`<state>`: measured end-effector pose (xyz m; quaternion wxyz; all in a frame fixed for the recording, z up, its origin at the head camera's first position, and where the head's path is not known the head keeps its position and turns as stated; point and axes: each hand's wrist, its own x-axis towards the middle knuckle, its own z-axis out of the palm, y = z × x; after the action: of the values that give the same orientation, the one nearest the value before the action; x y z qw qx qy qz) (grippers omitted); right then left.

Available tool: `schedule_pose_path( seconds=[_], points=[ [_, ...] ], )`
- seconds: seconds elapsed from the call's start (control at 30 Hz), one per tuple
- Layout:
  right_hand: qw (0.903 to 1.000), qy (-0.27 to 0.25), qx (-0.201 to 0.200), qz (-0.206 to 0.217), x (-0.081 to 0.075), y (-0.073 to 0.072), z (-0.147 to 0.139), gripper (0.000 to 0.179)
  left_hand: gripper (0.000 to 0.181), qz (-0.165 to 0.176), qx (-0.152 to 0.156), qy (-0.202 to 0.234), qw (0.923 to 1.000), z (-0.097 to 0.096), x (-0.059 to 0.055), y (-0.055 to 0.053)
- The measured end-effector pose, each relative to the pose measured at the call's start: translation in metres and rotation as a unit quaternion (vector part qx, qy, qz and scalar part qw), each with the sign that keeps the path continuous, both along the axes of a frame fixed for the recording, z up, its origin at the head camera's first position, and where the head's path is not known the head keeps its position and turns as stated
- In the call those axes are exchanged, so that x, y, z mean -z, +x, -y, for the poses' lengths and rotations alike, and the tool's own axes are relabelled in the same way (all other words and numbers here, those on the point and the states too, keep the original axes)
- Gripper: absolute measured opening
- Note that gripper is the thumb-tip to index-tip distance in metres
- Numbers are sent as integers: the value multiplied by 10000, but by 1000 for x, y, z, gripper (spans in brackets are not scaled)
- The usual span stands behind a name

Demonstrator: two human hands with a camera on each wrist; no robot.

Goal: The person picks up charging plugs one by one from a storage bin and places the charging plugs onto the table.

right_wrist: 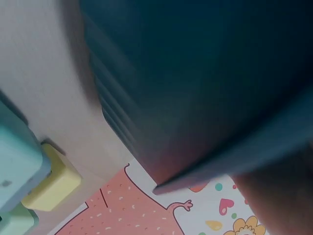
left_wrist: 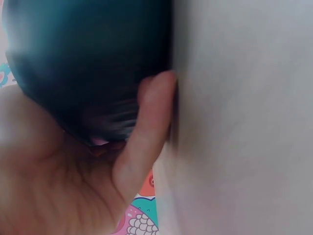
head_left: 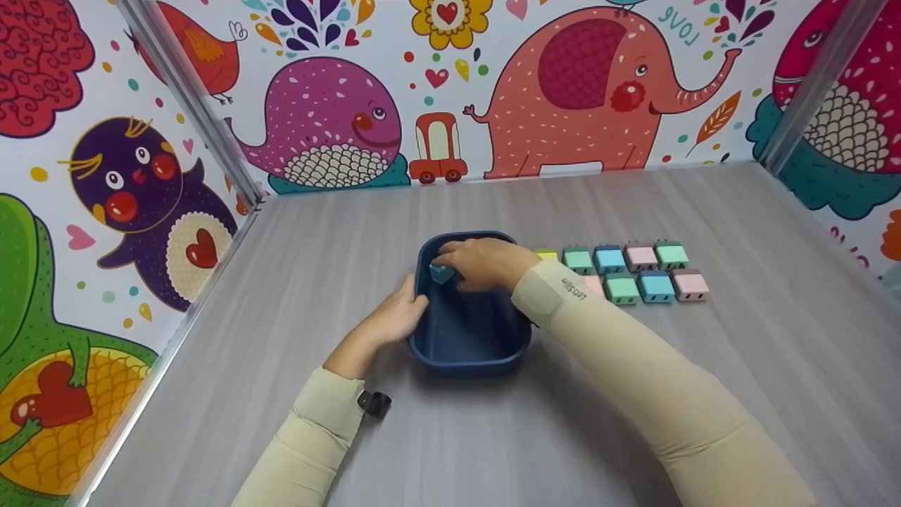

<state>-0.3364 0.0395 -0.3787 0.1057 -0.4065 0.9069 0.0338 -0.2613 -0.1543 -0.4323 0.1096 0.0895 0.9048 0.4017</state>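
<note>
A dark blue rectangular bin [head_left: 468, 362] with rounded corners stands on the table in the head view. My left hand [head_left: 395, 313] grips its left wall from outside; in the left wrist view a finger [left_wrist: 151, 122] lies along the bin's outer side. Over the far rim my right hand [head_left: 486, 264] reaches in, fingers curled down around a blue USB charger [head_left: 441, 273] at the far left corner inside. The right wrist view shows mostly the bin's outer wall [right_wrist: 161, 88], which hides the fingers.
Right of the bin, two rows of USB chargers lie on the table [head_left: 303, 282], among them a green charger [head_left: 621, 289], a blue charger [head_left: 656, 286] and a pink charger [head_left: 690, 285]. A yellow charger [head_left: 546, 254] is partly covered by the right forearm. Printed panels [head_left: 450, 91] enclose the table.
</note>
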Motion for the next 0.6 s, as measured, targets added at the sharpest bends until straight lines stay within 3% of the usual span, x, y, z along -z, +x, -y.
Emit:
schedule_pose_path(
  seconds=[0.33, 0.6],
  points=[
    [9977, -445, -76, -504, 4, 1, 2, 38, 58, 24, -42, -35, 10000, 1, 1, 0],
    [9976, -435, -20, -530, 4, 7, 1, 36, 61, 27, -15, -62, 10000, 1, 1, 0]
  ],
)
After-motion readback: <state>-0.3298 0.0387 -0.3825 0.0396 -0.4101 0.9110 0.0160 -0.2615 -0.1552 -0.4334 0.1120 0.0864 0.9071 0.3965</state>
